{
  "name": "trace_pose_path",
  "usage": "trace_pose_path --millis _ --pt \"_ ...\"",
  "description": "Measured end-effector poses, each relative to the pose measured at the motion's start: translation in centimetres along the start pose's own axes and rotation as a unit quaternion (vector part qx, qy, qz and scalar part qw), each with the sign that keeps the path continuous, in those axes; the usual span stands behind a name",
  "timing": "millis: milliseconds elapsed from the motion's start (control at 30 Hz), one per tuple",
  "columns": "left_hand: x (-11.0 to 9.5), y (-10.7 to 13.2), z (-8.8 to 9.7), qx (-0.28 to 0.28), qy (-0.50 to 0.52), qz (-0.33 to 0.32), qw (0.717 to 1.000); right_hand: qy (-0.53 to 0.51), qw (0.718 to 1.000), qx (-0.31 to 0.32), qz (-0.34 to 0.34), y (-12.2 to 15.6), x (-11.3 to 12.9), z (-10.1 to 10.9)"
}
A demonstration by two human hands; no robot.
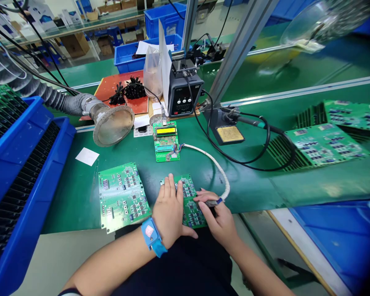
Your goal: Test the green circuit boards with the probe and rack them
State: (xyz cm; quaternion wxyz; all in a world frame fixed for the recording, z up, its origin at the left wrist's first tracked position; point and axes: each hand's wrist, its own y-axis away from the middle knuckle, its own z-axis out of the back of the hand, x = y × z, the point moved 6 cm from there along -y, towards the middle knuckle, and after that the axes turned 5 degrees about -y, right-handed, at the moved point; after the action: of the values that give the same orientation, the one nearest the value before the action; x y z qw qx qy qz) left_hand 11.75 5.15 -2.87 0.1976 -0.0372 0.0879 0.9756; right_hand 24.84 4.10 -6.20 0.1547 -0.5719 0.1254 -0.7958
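A green circuit board (pixel 189 193) lies at the table's front edge, partly covered by both hands. My left hand (pixel 169 205), with a blue wrist strap (pixel 151 234), rests flat on its left side, fingers stretched out and thumb apart. My right hand (pixel 217 216) is closed round a grey probe (pixel 212 202), its tip over the board's right part; whether the tip touches cannot be made out. From the probe a white-wrapped cable (pixel 220 164) curves back to a small programmer board (pixel 166 142) with a lit yellow display. More circuit boards (pixel 123 197) lie overlapping to the left.
Blue bins (pixel 54 164) of upright boards stand at left, near a fume extractor hose (pixel 80 105). A soldering station (pixel 185 92) and an iron in its stand (pixel 228 127) are behind, the black cord looping right. Stacked boards (pixel 323 144) lie at right.
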Motion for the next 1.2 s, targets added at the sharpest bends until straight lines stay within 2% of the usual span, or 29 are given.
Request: trace_pose_path --millis 133,200,267,333,400,467,533,633,733,833,1033,1200 --pt "-0.2 -0.2 0.0 0.014 0.019 0.021 1.000 -0.044 0.999 -0.012 -0.026 0.0 -0.1 0.5" --pt "-0.7 0.3 0.6 0.018 0.016 0.028 0.999 -0.107 0.992 -0.054 -0.049 -0.3 -0.3 1.2" --pt "-1.3 1.3 2.0 0.009 0.007 0.011 1.000 -0.161 0.977 -0.116 -0.077 -0.8 -0.9 1.9" --pt "-1.3 2.8 4.1 -0.010 -0.004 -0.027 1.000 -0.179 0.967 -0.145 -0.111 -1.6 -1.7 2.0" --pt "0.1 4.4 6.5 -0.041 -0.020 -0.054 0.998 -0.174 0.966 -0.128 -0.141 -2.7 -2.4 1.3" --pt "3.0 5.8 8.5 -0.081 -0.052 -0.049 0.994 -0.157 0.971 -0.099 -0.152 -3.8 -3.0 0.4" --pt "6.6 6.7 9.4 -0.097 -0.080 -0.039 0.991 -0.118 0.979 -0.075 -0.148 -4.6 -3.2 -0.2" --pt "11.6 7.4 9.1 -0.082 -0.094 -0.012 0.992 -0.055 0.988 -0.043 -0.140 -5.2 -3.3 -0.8" --pt "14.0 7.7 7.9 -0.029 -0.062 -0.001 0.998 -0.013 0.990 -0.023 -0.138 -5.4 -2.9 -1.1" --pt "14.4 7.9 7.5 -0.007 -0.034 -0.006 0.999 0.025 0.991 -0.017 -0.128 -5.5 -2.4 -1.1" --pt "14.7 8.0 7.7 -0.045 -0.049 0.017 0.998 0.102 0.992 -0.012 -0.069 -5.6 -1.2 -1.6" --pt "14.9 8.4 7.1 -0.028 -0.053 0.026 0.998 0.158 0.986 -0.044 -0.022 -5.1 -0.9 -2.3"
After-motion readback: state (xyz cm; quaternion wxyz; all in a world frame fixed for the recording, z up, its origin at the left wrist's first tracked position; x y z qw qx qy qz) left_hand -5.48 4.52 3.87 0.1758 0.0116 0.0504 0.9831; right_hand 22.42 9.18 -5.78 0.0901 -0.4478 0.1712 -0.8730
